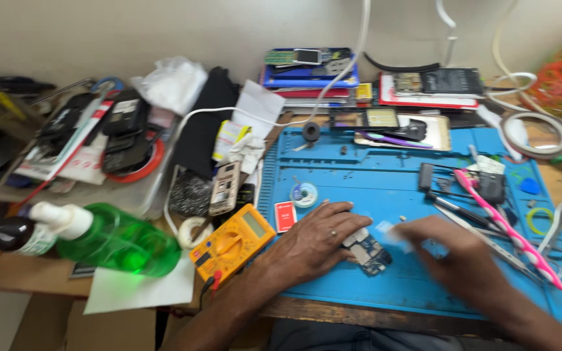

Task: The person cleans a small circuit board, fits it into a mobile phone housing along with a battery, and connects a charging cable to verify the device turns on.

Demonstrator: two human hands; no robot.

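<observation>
Blue silicone mat (385, 195) covers the worktop (333, 315), and on it lies a small circuit board (369, 252) — pinned under the fingertips of the left hand (313, 244), whose fingers lie flat and slightly spread. The right hand (453, 260) is blurred just beside the board, apparently pinching a small white piece (388, 233) — its grip cannot be told for certain. A yellow multimeter (232, 242) sits left of the mat, a pink toothbrush (505, 224) to the right.

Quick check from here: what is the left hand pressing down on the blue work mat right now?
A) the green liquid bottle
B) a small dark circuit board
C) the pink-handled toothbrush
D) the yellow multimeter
B: the left hand rests its fingers on the small dark circuit board lying on the blue work mat, while the blurred right hand holds a small white piece beside it.
</observation>
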